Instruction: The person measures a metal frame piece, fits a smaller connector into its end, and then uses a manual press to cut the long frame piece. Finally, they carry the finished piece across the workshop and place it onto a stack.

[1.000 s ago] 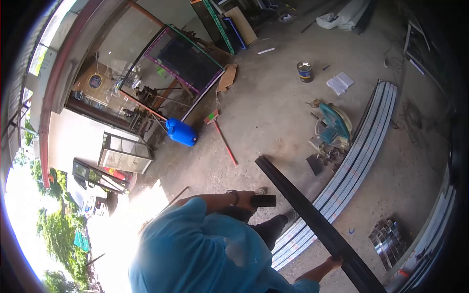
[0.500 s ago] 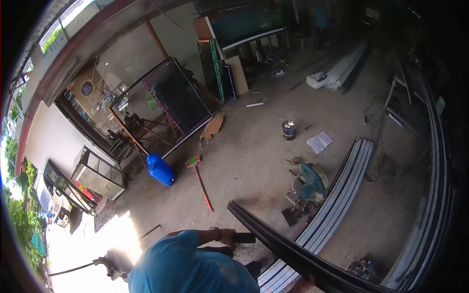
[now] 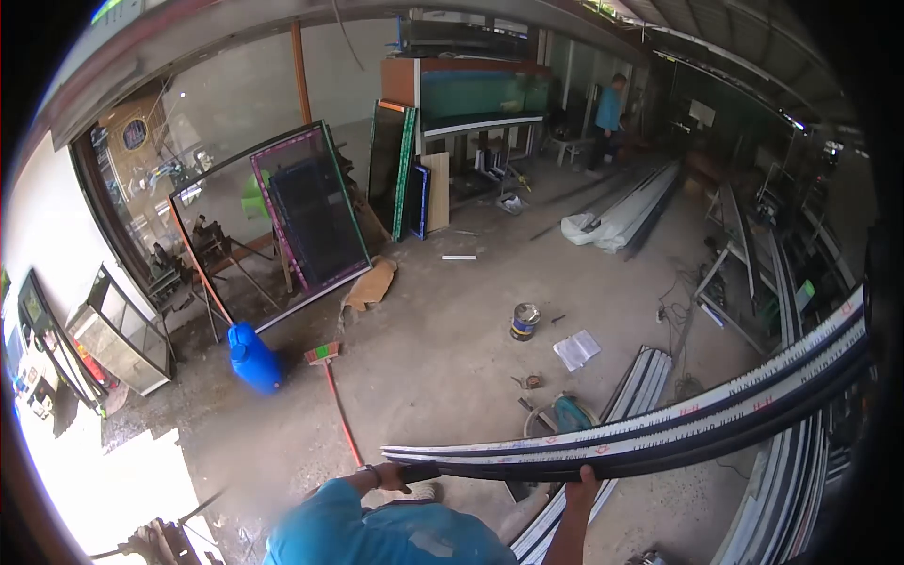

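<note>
Long dark metal profiles [image 3: 659,441] with white printed film on their faces run across the lower right. Gripped around their lower edge by my right hand [image 3: 584,486], they bow up toward the right side, thumb showing against the dark face. My left hand [image 3: 391,477], with a watch at its wrist, is closed on a short black bar [image 3: 419,471] right at the left end of the profiles. Beneath the held profiles, a stack of similar white-faced profiles [image 3: 644,381] lies on the floor, next to a teal cutting saw [image 3: 571,412] partly hidden behind them.
A red-handled broom [image 3: 341,410] and a blue jug [image 3: 252,360] are at left. Ahead on the floor are a can [image 3: 524,322] and an open notebook [image 3: 576,350]. Framed screens [image 3: 320,212] lean at the back left. A person [image 3: 608,121] stands far back.
The long profiles have swung up from a downward slant to lie nearly level, turning their white faces into view. My right hand has risen with them. The view has tilted upward.
</note>
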The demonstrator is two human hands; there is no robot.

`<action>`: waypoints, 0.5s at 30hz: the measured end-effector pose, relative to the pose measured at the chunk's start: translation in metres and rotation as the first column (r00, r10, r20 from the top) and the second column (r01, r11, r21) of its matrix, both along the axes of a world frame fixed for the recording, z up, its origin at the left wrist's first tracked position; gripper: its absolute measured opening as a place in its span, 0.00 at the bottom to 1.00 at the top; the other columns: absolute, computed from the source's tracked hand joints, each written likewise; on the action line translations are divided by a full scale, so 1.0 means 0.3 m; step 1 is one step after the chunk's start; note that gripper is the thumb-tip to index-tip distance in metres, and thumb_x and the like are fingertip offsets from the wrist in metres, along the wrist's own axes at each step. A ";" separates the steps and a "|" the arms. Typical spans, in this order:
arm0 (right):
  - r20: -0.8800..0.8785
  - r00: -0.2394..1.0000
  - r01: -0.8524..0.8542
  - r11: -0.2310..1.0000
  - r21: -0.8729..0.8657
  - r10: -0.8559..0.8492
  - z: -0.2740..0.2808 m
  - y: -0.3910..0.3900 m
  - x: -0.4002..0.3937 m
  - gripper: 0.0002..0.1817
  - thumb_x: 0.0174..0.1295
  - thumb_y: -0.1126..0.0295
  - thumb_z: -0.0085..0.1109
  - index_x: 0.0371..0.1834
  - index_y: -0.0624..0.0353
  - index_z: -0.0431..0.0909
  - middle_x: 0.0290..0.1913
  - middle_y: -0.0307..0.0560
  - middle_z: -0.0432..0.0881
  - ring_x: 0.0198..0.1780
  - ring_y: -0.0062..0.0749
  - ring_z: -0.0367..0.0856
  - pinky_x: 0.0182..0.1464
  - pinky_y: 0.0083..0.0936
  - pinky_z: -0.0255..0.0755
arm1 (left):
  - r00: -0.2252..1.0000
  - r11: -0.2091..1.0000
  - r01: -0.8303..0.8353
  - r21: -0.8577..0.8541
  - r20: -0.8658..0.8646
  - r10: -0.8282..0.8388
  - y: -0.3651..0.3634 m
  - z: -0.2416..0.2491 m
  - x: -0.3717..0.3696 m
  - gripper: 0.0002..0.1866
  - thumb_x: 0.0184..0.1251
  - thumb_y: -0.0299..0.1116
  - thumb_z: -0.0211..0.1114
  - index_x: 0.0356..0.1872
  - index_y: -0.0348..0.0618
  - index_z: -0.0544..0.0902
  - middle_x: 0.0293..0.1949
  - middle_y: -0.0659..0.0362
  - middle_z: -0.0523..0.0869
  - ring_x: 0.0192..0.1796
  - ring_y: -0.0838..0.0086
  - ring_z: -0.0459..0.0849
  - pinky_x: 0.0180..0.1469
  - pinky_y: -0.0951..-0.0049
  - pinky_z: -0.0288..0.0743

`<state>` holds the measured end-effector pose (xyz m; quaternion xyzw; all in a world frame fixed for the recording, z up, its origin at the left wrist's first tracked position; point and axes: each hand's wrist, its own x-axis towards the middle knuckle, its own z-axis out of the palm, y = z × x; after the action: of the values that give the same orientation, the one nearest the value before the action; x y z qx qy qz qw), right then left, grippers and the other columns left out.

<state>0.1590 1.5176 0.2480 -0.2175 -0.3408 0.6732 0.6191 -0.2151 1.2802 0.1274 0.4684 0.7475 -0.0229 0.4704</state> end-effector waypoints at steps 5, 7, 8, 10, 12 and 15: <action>0.001 0.999 -0.042 0.992 0.115 0.043 0.211 0.155 -0.432 0.43 0.57 0.64 0.70 0.75 0.57 0.58 0.64 0.51 0.72 0.65 0.46 0.75 0.65 0.48 0.74 | 0.950 0.950 -0.311 -0.035 -0.052 0.309 -0.037 -0.162 -0.324 0.59 0.36 0.74 0.76 0.64 0.35 0.76 0.57 0.42 0.84 0.60 0.53 0.83 0.59 0.59 0.78; -0.027 1.000 -0.005 0.999 -0.042 0.003 0.259 0.216 -0.573 0.42 0.53 0.72 0.71 0.73 0.58 0.63 0.62 0.49 0.74 0.62 0.45 0.77 0.62 0.46 0.77 | 0.931 0.926 -0.366 -0.096 -0.046 0.363 -0.037 -0.226 -0.430 0.57 0.37 0.71 0.78 0.62 0.32 0.76 0.55 0.43 0.85 0.59 0.54 0.84 0.59 0.60 0.78; 0.004 1.000 -0.006 0.997 -0.074 0.006 0.276 0.259 -0.635 0.42 0.53 0.73 0.71 0.73 0.58 0.62 0.62 0.49 0.74 0.62 0.44 0.76 0.63 0.46 0.76 | 0.919 0.910 -0.394 -0.129 -0.043 0.391 -0.042 -0.264 -0.469 0.56 0.38 0.70 0.79 0.61 0.30 0.77 0.54 0.44 0.86 0.59 0.54 0.84 0.59 0.60 0.78; 0.007 0.999 0.048 0.995 -0.087 -0.047 0.370 0.320 -0.802 0.43 0.52 0.73 0.71 0.73 0.61 0.61 0.62 0.49 0.75 0.63 0.42 0.76 0.65 0.42 0.75 | 0.898 0.889 -0.441 -0.126 -0.066 0.436 -0.043 -0.334 -0.530 0.58 0.37 0.72 0.78 0.60 0.28 0.77 0.53 0.42 0.86 0.57 0.55 0.85 0.56 0.60 0.80; 0.034 0.999 0.003 0.998 0.068 -0.005 0.366 0.478 -0.920 0.44 0.52 0.72 0.72 0.73 0.61 0.61 0.61 0.49 0.76 0.62 0.41 0.77 0.65 0.40 0.74 | 0.892 0.884 -0.452 -0.123 -0.036 0.451 -0.028 -0.391 -0.593 0.59 0.36 0.72 0.78 0.59 0.26 0.77 0.51 0.43 0.87 0.53 0.56 0.87 0.52 0.62 0.82; 0.014 0.987 -0.159 0.982 0.101 0.159 0.486 0.672 -1.113 0.45 0.51 0.69 0.74 0.73 0.61 0.62 0.61 0.48 0.76 0.61 0.40 0.77 0.65 0.39 0.73 | 0.877 0.852 -0.472 -0.227 -0.024 0.479 0.053 -0.412 -0.688 0.58 0.34 0.72 0.79 0.59 0.29 0.78 0.49 0.45 0.87 0.49 0.61 0.89 0.47 0.65 0.83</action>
<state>-0.1747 1.7193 0.3938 -0.1597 -0.3928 0.7016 0.5727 -0.4215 1.2962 0.0039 0.2127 0.8245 0.0169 0.5241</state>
